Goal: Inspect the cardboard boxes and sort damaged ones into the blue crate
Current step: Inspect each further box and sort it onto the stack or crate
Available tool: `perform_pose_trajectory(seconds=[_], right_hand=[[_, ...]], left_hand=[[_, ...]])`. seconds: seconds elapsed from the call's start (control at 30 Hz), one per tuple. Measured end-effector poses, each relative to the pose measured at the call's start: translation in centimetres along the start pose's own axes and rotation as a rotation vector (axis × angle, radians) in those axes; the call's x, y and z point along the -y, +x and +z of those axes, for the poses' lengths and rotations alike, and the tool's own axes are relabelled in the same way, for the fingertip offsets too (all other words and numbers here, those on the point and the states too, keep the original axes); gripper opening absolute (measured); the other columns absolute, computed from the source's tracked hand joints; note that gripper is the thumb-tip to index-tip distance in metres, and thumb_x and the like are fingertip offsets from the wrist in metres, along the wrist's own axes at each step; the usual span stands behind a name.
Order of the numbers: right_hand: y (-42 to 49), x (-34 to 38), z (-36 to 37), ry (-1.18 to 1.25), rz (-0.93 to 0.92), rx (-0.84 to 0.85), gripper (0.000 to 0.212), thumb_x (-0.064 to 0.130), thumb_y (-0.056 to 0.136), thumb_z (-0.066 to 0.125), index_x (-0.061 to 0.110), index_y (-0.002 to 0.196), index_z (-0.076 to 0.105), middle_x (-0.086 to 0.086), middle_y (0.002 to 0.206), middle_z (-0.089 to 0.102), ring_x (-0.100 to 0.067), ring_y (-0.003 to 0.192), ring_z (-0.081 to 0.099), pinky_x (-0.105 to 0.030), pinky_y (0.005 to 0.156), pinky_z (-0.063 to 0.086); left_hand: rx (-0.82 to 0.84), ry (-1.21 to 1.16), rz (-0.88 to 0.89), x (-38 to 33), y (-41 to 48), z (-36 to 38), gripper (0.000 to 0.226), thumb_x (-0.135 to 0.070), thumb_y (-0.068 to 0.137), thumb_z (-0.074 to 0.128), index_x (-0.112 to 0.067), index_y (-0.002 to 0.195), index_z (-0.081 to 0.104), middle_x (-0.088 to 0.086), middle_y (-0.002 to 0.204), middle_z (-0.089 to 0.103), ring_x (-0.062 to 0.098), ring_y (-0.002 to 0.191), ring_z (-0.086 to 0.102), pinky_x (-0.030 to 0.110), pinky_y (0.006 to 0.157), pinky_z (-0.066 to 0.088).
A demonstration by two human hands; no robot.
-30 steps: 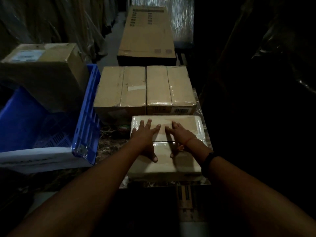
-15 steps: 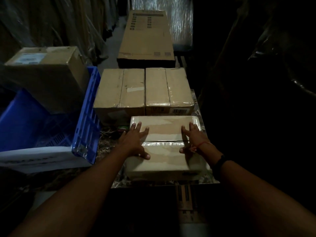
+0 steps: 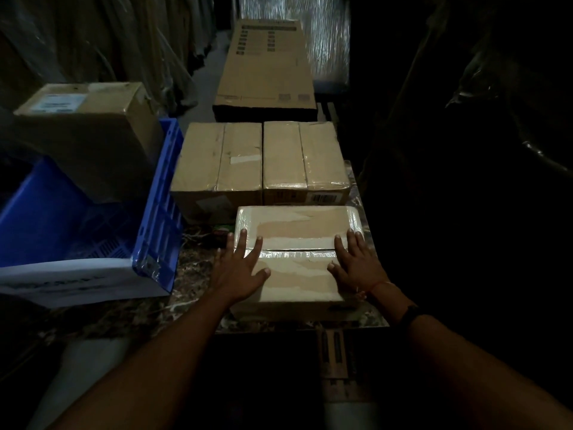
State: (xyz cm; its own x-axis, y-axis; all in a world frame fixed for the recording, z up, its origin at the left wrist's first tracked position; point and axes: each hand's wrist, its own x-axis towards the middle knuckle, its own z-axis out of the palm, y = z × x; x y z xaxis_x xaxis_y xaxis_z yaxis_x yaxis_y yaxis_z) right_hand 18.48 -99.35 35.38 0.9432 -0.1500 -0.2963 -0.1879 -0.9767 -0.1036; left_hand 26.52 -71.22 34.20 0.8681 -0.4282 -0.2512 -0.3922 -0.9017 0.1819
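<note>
- At the left edge of the marble-patterned table (image 3: 193, 283), the blue crate (image 3: 158, 193) is sitting with clear film wrapped over its near right corner and a pale printed panel showing across its near wall.
- Inside the crate, a large cardboard box (image 3: 90, 141) with a white label on top is leaning at a tilt and rising above the rim.
- Just right of the crate, the left hand (image 3: 238, 268) is lying flat on the left end of the near box (image 3: 297, 240). Its fingers are straight and spread, gripping nothing, and the outer ones are hanging past the box's left edge.
- The near box, glossy with clear tape, is resting at the front edge of the table, to the right of the crate and apart from it. Its flap seam is running crosswise between the two hands.
- Behind it, two taped boxes are standing side by side. The left rear box (image 3: 220, 159) is sitting close beside the crate wall, and the right rear box (image 3: 305, 156) is showing a barcode label on its near face.
- Beyond those, a long flat carton (image 3: 263, 66) is lying lengthwise, running away from the table.
- On the right end of the near box, the right hand (image 3: 356, 262) is lying flat too, fingers straight and thumb pointing inward, holding nothing. A red thread (image 3: 379, 284) and a dark band (image 3: 409, 315) are circling its wrist.
</note>
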Motion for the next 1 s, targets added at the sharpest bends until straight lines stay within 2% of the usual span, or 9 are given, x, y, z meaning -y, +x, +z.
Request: perform_pose_trajectory(seconds=[0.1, 0.17, 0.33, 0.5, 0.67, 0.77, 0.83, 0.93, 1.0], right_hand=[[-0.8, -0.3, 0.0, 0.011, -0.004, 0.023, 0.102, 0.083, 0.075, 0.019, 0.022, 0.154, -0.006, -0.013, 0.159, -0.018, -0.028, 0.147, -0.018, -0.049, 0.118, 0.002], [-2.1, -0.4, 0.7, 0.026, -0.010, -0.024, 0.112, 0.088, 0.066, 0.008, 0.021, 0.154, -0.005, -0.011, 0.160, -0.016, -0.027, 0.147, -0.018, -0.048, 0.118, 0.000], [-3.5, -0.2, 2.5, 0.016, 0.002, -0.148, 0.104, 0.081, 0.073, -0.014, 0.018, 0.154, -0.002, -0.013, 0.161, -0.008, -0.027, 0.147, -0.016, -0.044, 0.119, 0.004], [-2.8, -0.1, 2.7, -0.008, 0.023, -0.173, 0.092, 0.072, 0.081, -0.001, 0.017, 0.155, 0.002, -0.015, 0.161, -0.004, -0.029, 0.148, -0.011, -0.044, 0.119, 0.006], [-3.6, 0.3, 2.6, 0.003, 0.035, -0.194, 0.095, 0.073, 0.080, -0.003, 0.015, 0.155, 0.007, -0.019, 0.160, -0.001, -0.034, 0.148, -0.005, -0.046, 0.119, 0.008], [-4.5, 1.3, 2.4, 0.033, 0.063, -0.219, 0.098, 0.073, 0.082, -0.007, 0.010, 0.152, 0.022, -0.028, 0.157, 0.011, -0.042, 0.146, 0.009, -0.051, 0.116, 0.018], [-5.0, 2.1, 2.6, 0.037, 0.084, -0.236, 0.089, 0.066, 0.085, 0.004, 0.010, 0.150, 0.028, -0.029, 0.156, 0.015, -0.042, 0.146, 0.013, -0.053, 0.115, 0.021], [-6.0, 2.6, 3.1, 0.125, 0.100, -0.315, 0.081, 0.068, 0.086, 0.022, 0.014, 0.146, 0.036, -0.027, 0.155, 0.018, -0.040, 0.145, 0.015, -0.052, 0.114, 0.024], [-7.4, 2.0, 4.2, 0.231, 0.110, -0.387, 0.078, 0.070, 0.084, 0.037, 0.018, 0.143, 0.040, -0.026, 0.156, 0.017, -0.039, 0.145, 0.018, -0.049, 0.113, 0.027]], left_hand=[[-0.011, -0.018, 0.010, 0.1, -0.6, 0.0, 0.090, -0.079, 0.076, 0.013, -0.039, 0.153, -0.010, 0.001, 0.161, -0.023, 0.030, 0.147, -0.022, 0.055, 0.117, 0.004], [-0.062, -0.066, 0.016, 0.1, -1.6, 0.4, 0.091, -0.080, 0.075, 0.011, -0.038, 0.154, -0.005, 0.000, 0.162, -0.019, 0.028, 0.149, -0.019, 0.053, 0.118, 0.006], [-0.175, -0.203, 0.007, -0.2, -2.5, 1.8, 0.085, -0.076, 0.079, 0.016, -0.038, 0.155, 0.003, -0.001, 0.163, -0.013, 0.030, 0.150, -0.011, 0.051, 0.117, 0.018], [-0.213, -0.165, -0.011, -0.3, -2.2, 2.2, 0.080, -0.072, 0.083, 0.015, -0.038, 0.155, 0.009, -0.001, 0.165, -0.007, 0.034, 0.150, 0.000, 0.050, 0.111, 0.030], [-0.184, -0.177, -0.039, -0.4, -2.6, 2.1, 0.078, -0.073, 0.085, 0.018, -0.040, 0.155, 0.010, 0.000, 0.164, -0.010, 0.033, 0.150, -0.008, 0.053, 0.112, 0.028], [-0.234, -0.220, -0.081, -1.4, -3.7, 2.1, 0.067, -0.062, 0.091, 0.027, -0.036, 0.153, 0.026, 0.006, 0.164, -0.003, 0.031, 0.151, -0.002, 0.056, 0.110, 0.032], [-0.280, -0.214, -0.061, -2.2, -4.7, 2.5, 0.062, -0.059, 0.094, 0.031, -0.034, 0.150, 0.035, 0.007, 0.164, 0.001, 0.031, 0.150, 0.001, 0.057, 0.110, 0.033], [-0.292, -0.295, -0.081, -2.5, -6.3, 3.0, 0.074, -0.071, 0.086, 0.032, -0.032, 0.148, 0.039, 0.009, 0.164, 0.001, 0.032, 0.150, 0.006, 0.052, 0.113, 0.028], [-0.277, -0.426, -0.153, -2.2, -7.6, 3.5, 0.080, -0.074, 0.080, 0.050, -0.038, 0.149, 0.034, 0.008, 0.164, 0.002, 0.033, 0.148, 0.016, 0.049, 0.113, 0.029]])
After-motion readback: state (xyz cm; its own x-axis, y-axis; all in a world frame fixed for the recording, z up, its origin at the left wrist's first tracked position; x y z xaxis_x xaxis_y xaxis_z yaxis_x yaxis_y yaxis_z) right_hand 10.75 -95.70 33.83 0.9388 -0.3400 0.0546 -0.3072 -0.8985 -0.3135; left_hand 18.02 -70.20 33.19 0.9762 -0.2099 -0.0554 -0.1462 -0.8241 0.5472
